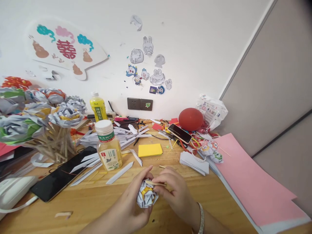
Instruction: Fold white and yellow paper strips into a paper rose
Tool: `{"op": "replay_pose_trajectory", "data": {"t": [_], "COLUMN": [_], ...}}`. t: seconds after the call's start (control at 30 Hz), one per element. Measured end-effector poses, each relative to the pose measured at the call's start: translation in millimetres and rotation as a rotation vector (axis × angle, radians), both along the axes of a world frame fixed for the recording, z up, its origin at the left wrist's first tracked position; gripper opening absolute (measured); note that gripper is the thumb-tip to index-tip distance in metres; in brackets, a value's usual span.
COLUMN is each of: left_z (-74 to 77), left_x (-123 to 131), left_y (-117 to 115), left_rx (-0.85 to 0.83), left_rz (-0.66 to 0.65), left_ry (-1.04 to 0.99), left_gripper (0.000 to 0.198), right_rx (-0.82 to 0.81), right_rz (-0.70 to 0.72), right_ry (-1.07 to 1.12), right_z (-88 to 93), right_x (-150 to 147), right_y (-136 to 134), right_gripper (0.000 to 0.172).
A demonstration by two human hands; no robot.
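Observation:
My left hand (pixel 134 201) is wrapped round a white and yellow folded-paper flower (pixel 147 196), low in the middle of the head view. Between the thumb and fingers of my right hand (pixel 174 191) is a thin wooden stick (pixel 156 183), its tip over the top edge of the flower. Beyond my hands lies a stack of yellow paper (pixel 150 150), and to its right a stack of white paper slips (pixel 194 163).
A drink bottle (pixel 109 152) stands left of my hands, near a black phone (pixel 60 177) and a container of sticks (pixel 53 143) with paper flowers. Pink paper (pixel 253 182) lies at the right. At the back are a red balloon (pixel 190 119) and another phone (pixel 179 133).

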State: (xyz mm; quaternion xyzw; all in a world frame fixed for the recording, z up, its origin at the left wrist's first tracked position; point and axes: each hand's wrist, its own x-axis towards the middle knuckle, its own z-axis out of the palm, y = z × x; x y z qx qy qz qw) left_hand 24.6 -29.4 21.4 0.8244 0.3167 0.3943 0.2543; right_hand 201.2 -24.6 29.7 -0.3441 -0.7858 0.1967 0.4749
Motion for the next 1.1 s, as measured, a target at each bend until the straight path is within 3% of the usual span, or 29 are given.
{"op": "replay_pose_trajectory", "data": {"t": [0.5, 0.9, 1.1], "left_z": [-2.1, 3.5, 0.4], "left_x": [-9.4, -10.2, -9.6], "left_y": [-5.8, -5.6, -4.1], "left_rx": [-0.087, -0.267, -0.251], "left_rz": [-0.053, -0.087, -0.078], "left_ry": [0.141, 0.198, 0.206], "left_gripper": [0.086, 0.086, 0.087], "right_rx": [-0.109, 0.079, 0.181], "right_rz": [0.126, 0.184, 0.114], "right_ry": [0.089, -0.010, -0.129], "right_z": [2.2, 0.5, 0.3], "right_x": [3.8, 6.6, 6.0], "right_y": [0.8, 6.8, 1.4], "right_gripper": [0.027, 0.027, 0.018]}}
